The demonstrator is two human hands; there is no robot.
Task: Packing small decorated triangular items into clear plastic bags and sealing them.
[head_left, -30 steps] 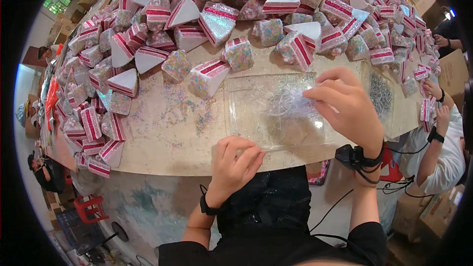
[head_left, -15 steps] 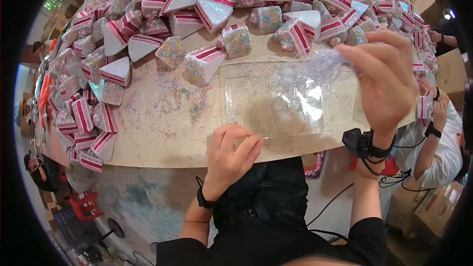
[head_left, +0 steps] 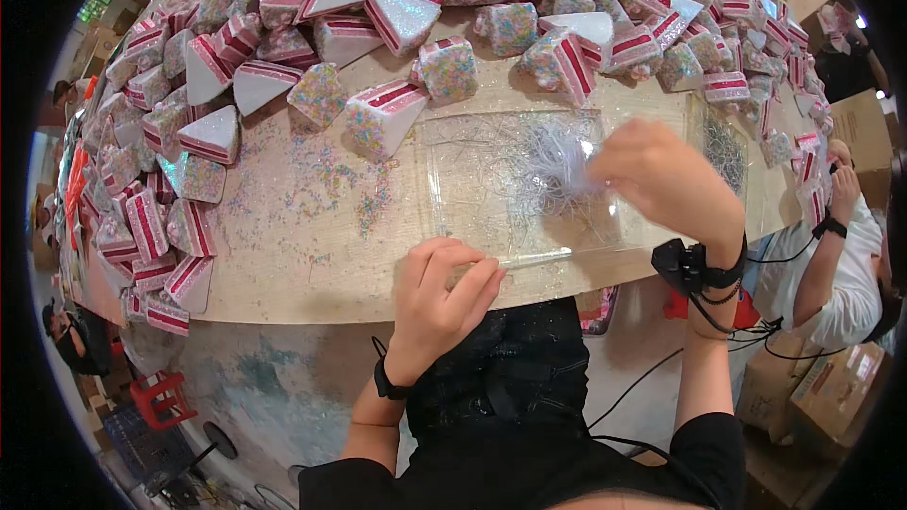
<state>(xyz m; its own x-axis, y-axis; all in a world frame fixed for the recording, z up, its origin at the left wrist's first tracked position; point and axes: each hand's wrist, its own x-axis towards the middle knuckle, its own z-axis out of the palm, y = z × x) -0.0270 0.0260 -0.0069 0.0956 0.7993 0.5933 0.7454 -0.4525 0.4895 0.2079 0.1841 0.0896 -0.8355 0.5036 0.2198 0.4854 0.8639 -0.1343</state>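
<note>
My right hand [head_left: 675, 179] pinches a tuft of fine silvery strands [head_left: 557, 165] over a clear shallow plastic tray [head_left: 444, 227]. The tuft's loose ends hang to the left, over thin strands scattered across the tray. Motion blurs the fingertips a little. My left hand [head_left: 442, 300] lies at the table's front edge with its fingers curled and pressed together. Its fingertips come close to the tray's front edge; whatever they might hold is hidden.
Cake-slice ornaments [head_left: 385, 118] in pink, white and sprinkles pile along the table's far and left sides. Loose sprinkles [head_left: 302, 179] dot the wooden tabletop [head_left: 274, 288]. Right of my right hand lies a second tray of strands [head_left: 726, 156]. Another person [head_left: 817, 269] sits at the right.
My right hand has come down and left, bringing the tuft from above the tray's far right corner to over its middle. The second tray now shows. My left hand stays put.
</note>
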